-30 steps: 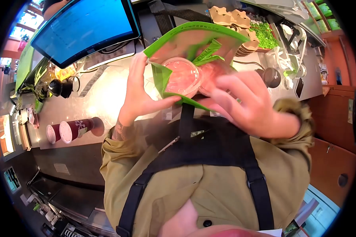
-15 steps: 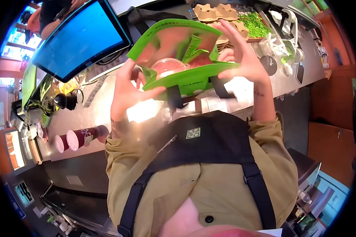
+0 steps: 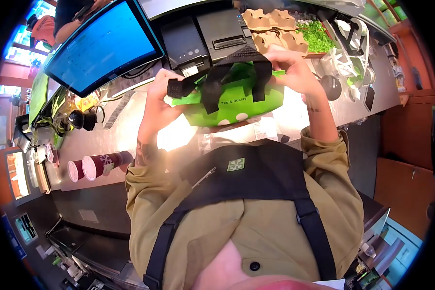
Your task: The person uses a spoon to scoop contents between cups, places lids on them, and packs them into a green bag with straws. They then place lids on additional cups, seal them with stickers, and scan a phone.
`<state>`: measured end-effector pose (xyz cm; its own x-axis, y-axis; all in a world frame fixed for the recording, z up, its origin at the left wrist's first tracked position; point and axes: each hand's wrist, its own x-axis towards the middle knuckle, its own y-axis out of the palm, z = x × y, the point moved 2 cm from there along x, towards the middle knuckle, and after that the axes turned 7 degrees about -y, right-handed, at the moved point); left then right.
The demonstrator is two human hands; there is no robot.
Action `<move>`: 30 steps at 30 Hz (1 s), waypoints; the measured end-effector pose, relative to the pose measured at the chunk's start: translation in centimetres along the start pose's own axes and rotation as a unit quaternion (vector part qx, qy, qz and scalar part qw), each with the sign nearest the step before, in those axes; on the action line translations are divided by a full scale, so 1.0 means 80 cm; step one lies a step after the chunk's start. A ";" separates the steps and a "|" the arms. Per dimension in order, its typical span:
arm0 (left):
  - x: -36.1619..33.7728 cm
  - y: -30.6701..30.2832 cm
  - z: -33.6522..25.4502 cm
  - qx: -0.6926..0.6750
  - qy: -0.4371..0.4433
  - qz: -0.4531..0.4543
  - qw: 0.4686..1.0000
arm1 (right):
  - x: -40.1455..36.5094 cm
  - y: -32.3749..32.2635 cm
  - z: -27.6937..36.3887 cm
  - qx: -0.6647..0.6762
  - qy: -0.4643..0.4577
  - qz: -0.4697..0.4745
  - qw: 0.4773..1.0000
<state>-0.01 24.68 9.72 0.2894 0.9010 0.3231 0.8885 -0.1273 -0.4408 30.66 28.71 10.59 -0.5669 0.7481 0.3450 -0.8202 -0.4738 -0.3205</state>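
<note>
A green bag (image 3: 237, 105) with "Tea & Bakery" printed on its side stands on the counter in front of me. Its black straps (image 3: 239, 60) are folded up over the top, and little of the inside shows. My left hand (image 3: 163, 99) grips the bag's left top corner beside a strap, fingers closed. At the right top corner, my right hand (image 3: 295, 70) pinches the green edge, with its fingers bent around it. Under the bag's front edge, small white paper slips (image 3: 265, 128) lie on the counter.
A tablet screen (image 3: 104, 46) stands at the upper left, beside a black printer (image 3: 186, 43). Cardboard cup carriers (image 3: 275, 29) and a tray of greens (image 3: 315, 37) are behind the bag. Two dark red cups (image 3: 99, 165) lie at the left. A person's arm (image 3: 65, 33) shows beyond the screen.
The bag's wide opening has narrowed, hiding the round container inside. Its straps have come up from the front to over the top. Both hands have shifted slightly at the corners.
</note>
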 end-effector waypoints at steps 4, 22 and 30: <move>0.011 0.003 -0.011 0.051 0.070 0.042 0.995 | 0.012 -0.007 -0.003 -0.047 -0.075 0.085 0.992; 0.004 0.002 -0.008 -0.028 -0.040 0.051 0.998 | 0.041 -0.048 0.096 -0.138 -0.253 -0.007 0.957; 0.006 0.003 -0.012 0.006 -0.009 0.053 0.999 | 0.063 0.061 0.078 -0.534 0.045 0.346 0.770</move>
<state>0.69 24.69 10.55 0.3751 0.8903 0.2584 0.8484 -0.2174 -0.4826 23.31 27.25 16.26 -0.7931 0.5400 -0.2818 0.2339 -0.1571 -0.9595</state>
